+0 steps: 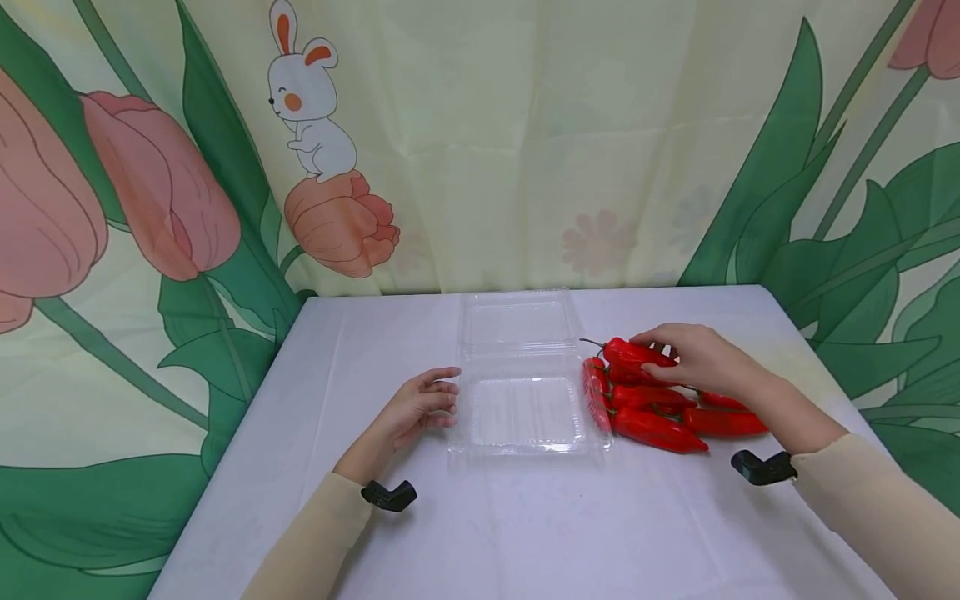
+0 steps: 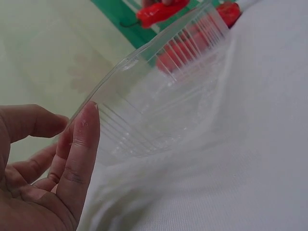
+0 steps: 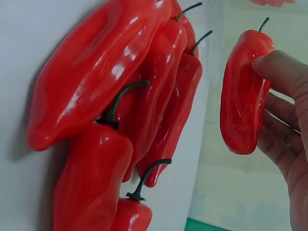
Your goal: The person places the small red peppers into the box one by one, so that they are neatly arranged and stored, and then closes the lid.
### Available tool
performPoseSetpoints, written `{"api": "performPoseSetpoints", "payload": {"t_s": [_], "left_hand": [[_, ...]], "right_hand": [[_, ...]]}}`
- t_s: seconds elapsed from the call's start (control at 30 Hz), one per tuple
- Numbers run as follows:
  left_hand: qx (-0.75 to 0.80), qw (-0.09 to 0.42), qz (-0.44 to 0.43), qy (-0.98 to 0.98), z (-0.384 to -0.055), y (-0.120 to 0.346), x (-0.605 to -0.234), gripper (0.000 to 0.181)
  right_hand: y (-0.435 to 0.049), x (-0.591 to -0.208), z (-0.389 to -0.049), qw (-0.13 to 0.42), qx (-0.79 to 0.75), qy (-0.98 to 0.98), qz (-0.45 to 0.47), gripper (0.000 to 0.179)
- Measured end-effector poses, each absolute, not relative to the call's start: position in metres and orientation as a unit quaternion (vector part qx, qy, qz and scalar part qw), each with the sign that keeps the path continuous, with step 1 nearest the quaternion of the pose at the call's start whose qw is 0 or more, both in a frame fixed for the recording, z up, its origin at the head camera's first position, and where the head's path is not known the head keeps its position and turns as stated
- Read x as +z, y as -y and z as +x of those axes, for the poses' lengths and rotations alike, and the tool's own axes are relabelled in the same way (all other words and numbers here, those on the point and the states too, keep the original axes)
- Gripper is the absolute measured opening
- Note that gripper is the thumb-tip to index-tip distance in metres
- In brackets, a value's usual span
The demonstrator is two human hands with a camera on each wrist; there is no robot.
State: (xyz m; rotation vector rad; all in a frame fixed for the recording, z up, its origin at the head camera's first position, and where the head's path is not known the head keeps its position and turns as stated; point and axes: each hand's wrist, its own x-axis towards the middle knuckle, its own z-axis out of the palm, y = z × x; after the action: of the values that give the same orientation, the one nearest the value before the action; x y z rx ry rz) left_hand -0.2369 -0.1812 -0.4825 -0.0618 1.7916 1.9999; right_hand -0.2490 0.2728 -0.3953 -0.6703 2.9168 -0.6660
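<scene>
— "Tulip-printed cloth [image 1: 480, 142] hangs behind the clear box [image 1: 525, 412]; under the clear box spreads a white table [image 1: 480, 533], and beyond it lies its opened lid [image 1: 517, 323]."

— "Your right hand [image 1: 697, 358] pinches a red pepper [image 1: 628, 353] between thumb and fingers, just right of the clear box and above the pepper pile [image 1: 648, 398]; your left hand [image 1: 420, 406] is at the clear box's left rim, fingers relaxed; whether they press it, you cannot tell from these views."

— "What might catch you out?"

— "That skin looks slick, so a loose pinch could let the pepper turn or drop; the pile sits close against the clear box's right side, so a low pass could roll a neighbour or nudge the thin wall; a shove from your left could shift it too."

— "And how does your pepper look?"

— "Glossy, deep red, blunt at the tip, faintly dented along its side; its thin green stem points toward the clear box."
</scene>
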Motion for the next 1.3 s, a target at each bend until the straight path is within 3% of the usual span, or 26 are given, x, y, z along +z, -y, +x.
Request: {"api": "performPoseSetpoints", "payload": {"t_s": [1.3], "left_hand": [[0.731, 0.223, -0.026, -0.645, -0.236, 0.177, -0.483, 0.055]], "right_hand": [[-0.188, -0.394, -0.242, 0.067, -0.217, -0.916, -0.332, 0.049]]}}
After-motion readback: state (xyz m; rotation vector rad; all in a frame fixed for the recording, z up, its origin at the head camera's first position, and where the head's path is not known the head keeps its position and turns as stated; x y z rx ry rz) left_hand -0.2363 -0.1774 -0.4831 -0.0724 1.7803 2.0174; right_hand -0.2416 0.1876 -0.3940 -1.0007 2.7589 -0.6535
